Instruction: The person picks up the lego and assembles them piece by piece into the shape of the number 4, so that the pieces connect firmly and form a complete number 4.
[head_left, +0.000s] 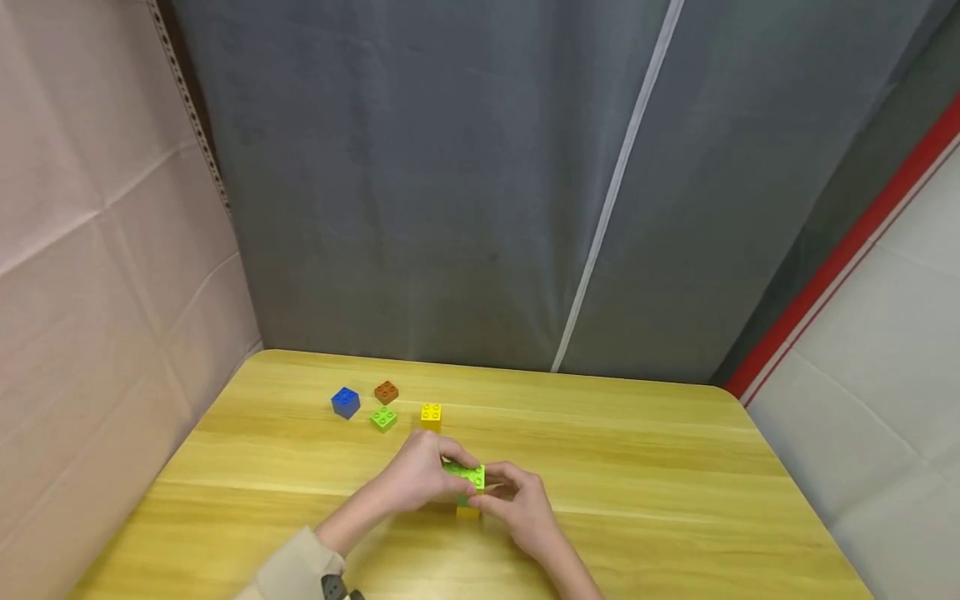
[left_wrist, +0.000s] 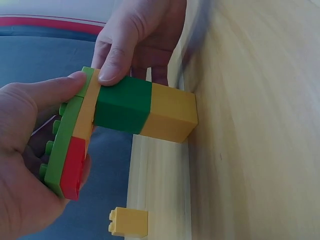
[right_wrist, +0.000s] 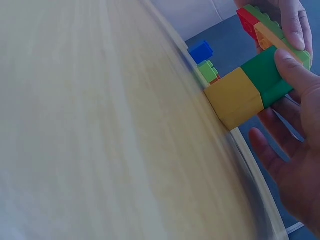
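Both hands, left hand [head_left: 416,483] and right hand [head_left: 517,504], gripping brick stack [head_left: 469,487] on table [head_left: 675,500]

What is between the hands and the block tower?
Nothing visible. Both hands already hold the block tower: the left hand grips its wide top layers, and the right hand has its fingers on the dark green block.

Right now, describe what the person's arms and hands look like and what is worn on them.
Both hands are bare: no gloves or rings show. The left hand comes out of a beige sleeve, with a dark strapped device at the wrist, partly cut off by the frame edge. The right hand and its forearm show no sleeve in the head view. Fingernails are short and unpainted in the wrist views.
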